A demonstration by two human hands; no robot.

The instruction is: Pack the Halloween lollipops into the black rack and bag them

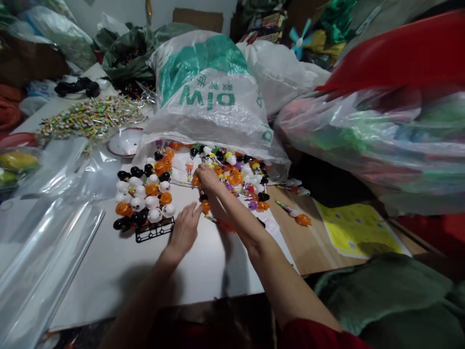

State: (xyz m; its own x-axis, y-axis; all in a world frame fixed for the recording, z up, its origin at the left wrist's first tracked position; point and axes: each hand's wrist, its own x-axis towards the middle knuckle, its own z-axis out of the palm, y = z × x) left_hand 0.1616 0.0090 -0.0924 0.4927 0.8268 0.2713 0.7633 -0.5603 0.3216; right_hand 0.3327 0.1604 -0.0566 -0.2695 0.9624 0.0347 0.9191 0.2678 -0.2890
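Note:
My right hand (209, 178) reaches into a pile of small tubes (232, 175) with pumpkin, skull and black figure heads. Its fingers curl together beside an orange pumpkin head (196, 181); what they hold, if anything, is hidden. Lower and to the left, my left hand (186, 227) has its fingers stretched out, with the tips close to another orange pumpkin head (205, 207). Just left of it, a black plastic rack (154, 230) shows its front edge. Rows of white, orange and black heads (141, 196) stand close together above and behind that edge.
A large white and green sack (214, 92) lies behind the pile, its mouth spilling tubes. Clear plastic sheets (54, 261) cover the left side. Farther back are a white bowl (125, 141) and many small coloured sticks (90, 116). Yellow printed sheets (354, 228) lie at right.

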